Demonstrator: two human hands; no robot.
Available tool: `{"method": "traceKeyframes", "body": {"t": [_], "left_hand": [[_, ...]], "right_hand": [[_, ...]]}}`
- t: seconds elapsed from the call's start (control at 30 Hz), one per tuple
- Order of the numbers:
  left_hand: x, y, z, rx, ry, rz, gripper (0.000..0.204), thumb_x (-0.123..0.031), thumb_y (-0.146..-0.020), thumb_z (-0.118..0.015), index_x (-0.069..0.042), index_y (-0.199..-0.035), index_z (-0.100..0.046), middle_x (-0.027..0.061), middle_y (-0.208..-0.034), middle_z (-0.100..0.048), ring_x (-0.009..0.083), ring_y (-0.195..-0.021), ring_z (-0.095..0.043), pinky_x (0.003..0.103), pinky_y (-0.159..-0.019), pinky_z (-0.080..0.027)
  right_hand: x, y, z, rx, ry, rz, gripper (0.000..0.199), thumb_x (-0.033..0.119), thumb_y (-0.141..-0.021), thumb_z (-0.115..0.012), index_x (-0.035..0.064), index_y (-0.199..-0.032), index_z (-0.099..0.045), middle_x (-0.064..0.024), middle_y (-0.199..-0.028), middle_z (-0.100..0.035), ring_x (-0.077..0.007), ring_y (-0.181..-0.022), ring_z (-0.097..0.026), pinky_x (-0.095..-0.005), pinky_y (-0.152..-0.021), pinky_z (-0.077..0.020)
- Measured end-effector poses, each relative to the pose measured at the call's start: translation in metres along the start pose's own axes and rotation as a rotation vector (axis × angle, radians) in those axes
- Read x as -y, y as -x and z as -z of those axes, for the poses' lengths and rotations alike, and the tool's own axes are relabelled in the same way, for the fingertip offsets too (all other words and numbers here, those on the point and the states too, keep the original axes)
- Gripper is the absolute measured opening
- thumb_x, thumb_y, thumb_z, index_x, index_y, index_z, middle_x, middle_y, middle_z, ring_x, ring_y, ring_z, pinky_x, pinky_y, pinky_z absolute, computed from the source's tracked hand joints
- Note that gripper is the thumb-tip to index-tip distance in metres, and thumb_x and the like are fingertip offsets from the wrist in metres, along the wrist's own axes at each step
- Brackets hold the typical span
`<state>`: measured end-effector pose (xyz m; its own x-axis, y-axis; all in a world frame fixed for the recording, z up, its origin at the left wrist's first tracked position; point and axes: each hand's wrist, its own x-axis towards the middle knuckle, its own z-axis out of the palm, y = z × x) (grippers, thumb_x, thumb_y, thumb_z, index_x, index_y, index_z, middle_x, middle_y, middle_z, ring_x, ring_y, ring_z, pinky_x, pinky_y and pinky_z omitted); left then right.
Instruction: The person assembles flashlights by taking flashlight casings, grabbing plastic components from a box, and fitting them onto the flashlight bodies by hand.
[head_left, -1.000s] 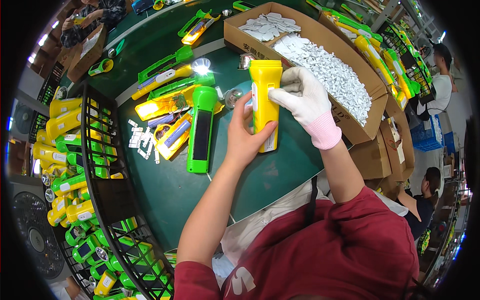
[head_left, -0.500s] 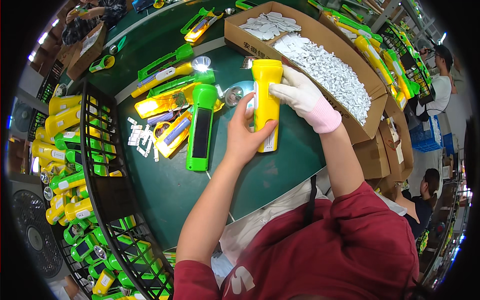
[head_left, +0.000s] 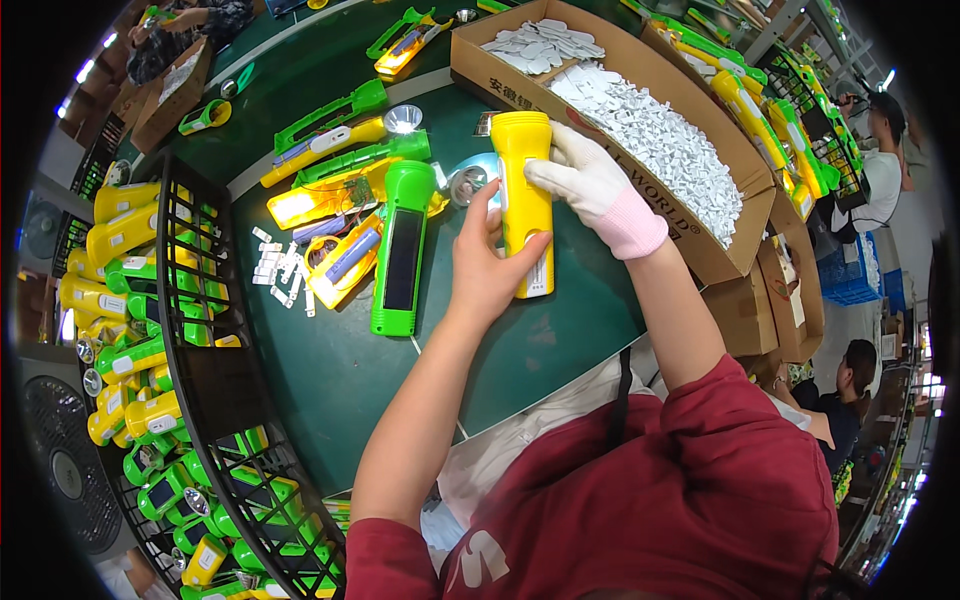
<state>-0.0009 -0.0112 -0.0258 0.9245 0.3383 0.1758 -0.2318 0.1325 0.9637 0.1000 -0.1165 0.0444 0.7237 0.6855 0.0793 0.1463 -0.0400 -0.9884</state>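
Observation:
A yellow flashlight body (head_left: 523,205) stands head up between my hands over the green bench. My bare left hand (head_left: 482,262) is closed around its lower part, thumb across the front. My right hand (head_left: 590,185), in a white glove with a pink cuff, grips the upper right side near the head. Just left lies a green flashlight (head_left: 402,250) with a dark panel on its handle. Behind my left fingers a round reflector (head_left: 468,184) is partly hidden. Farther left lie opened yellow housings (head_left: 345,262) with purple cells inside, green half shells (head_left: 330,125) and small white switch pieces (head_left: 283,268).
A cardboard box (head_left: 690,235) of small white parts stands at the right back. On the left, a black crate (head_left: 215,390) borders the bench, and yellow and green flashlights (head_left: 130,300) are piled beyond it. Other people (head_left: 850,400) sit at the right and far left.
Both hands and the yellow flashlight body have shifted slightly left and up. My grip looks the same, and the parts on the bench have stayed in place.

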Motion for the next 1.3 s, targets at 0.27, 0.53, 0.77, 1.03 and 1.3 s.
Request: {"method": "traceKeyframes", "body": {"t": [0.27, 0.53, 0.77, 1.03, 1.3], "left_hand": [[-0.005, 0.002, -0.001, 0.041, 0.044, 0.066, 0.069, 0.001, -0.074, -0.069, -0.001, -0.13, -0.029, 0.0193, -0.112, -0.055, 0.0229, -0.101, -0.057, 0.033, -0.086, -0.047], [-0.002, 0.002, -0.003, 0.013, 0.03, 0.018, 0.068, 0.001, -0.074, -0.068, -0.001, -0.13, -0.028, 0.0193, -0.113, -0.053, 0.0238, -0.103, -0.056, 0.033, -0.086, -0.047], [0.0, 0.0, -0.002, 0.025, -0.074, -0.023, 0.069, -0.001, -0.075, -0.068, -0.002, -0.13, -0.027, 0.0196, -0.114, -0.052, 0.0243, -0.105, -0.054, 0.033, -0.086, -0.047], [-0.004, 0.0, -0.004, 0.008, 0.079, 0.048, 0.068, 0.0, -0.075, -0.068, -0.002, -0.129, -0.028, 0.0198, -0.114, -0.052, 0.0246, -0.105, -0.055, 0.034, -0.087, -0.047], [-0.004, 0.001, -0.005, 0.036, -0.037, -0.06, 0.068, -0.012, -0.072, -0.073, -0.002, -0.127, -0.034, 0.0193, -0.109, -0.058, 0.0244, -0.098, -0.061, 0.033, -0.082, -0.049]], "right_hand": [[-0.007, 0.006, -0.017, -0.134, -0.13, 0.061, 0.041, 0.013, -0.084, -0.053, -0.0002, -0.122, -0.043, -0.0113, -0.108, -0.057, -0.0155, -0.097, -0.056, -0.0284, -0.082, -0.0456], [-0.007, 0.001, -0.022, -0.223, 0.048, 0.098, 0.043, 0.013, -0.08, -0.054, -0.0023, -0.118, -0.044, -0.014, -0.098, -0.06, -0.0171, -0.083, -0.059, -0.0279, -0.075, -0.0476], [-0.018, 0.003, -0.028, -0.276, -0.173, 0.114, 0.042, 0.016, -0.084, -0.052, -0.0008, -0.122, -0.043, -0.0151, -0.102, -0.058, -0.0166, -0.089, -0.057, -0.0281, -0.078, -0.0456], [-0.019, 0.002, -0.027, -0.212, -0.074, 0.106, 0.046, 0.02, -0.085, -0.051, 0.0011, -0.125, -0.04, -0.0129, -0.105, -0.057, -0.0174, -0.091, -0.056, -0.0287, -0.081, -0.0438], [-0.019, 0.014, -0.023, -0.256, 0.047, 0.177, 0.051, 0.024, -0.085, -0.05, 0.0025, -0.13, -0.037, -0.0149, -0.11, -0.057, -0.0218, -0.096, -0.058, -0.032, -0.083, -0.044]]}}
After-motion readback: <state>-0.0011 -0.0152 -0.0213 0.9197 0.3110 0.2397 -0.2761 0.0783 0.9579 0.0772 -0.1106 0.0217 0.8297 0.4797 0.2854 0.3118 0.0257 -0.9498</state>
